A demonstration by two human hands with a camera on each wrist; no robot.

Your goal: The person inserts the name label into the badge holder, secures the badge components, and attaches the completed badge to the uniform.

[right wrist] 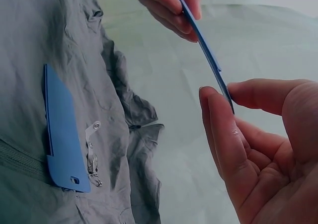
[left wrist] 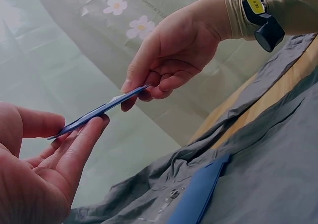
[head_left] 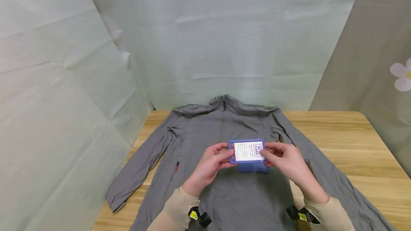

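Both hands hold a blue ID card holder (head_left: 230,155) up over a grey jacket (head_left: 199,134). A white card (head_left: 243,152) with printed "ID" and "CARD" lettering lies in its frame, turned sideways. My left hand (head_left: 210,163) pinches the left end between thumb and fingers. At the other end, my right hand (head_left: 289,161) grips the edge, its thumb over the card's lettering. Below the holder, a second flat blue plastic piece (right wrist: 64,129) with a small slot lies on the jacket. Beside that piece is a metal clip with a clear strap (right wrist: 92,154).
The jacket is spread on a wooden table (head_left: 340,134), collar away from me and sleeves out to both sides. A small red zipper pull (head_left: 177,167) shows on its left front. Pale hanging sheets (head_left: 224,45) enclose the table's back and sides.
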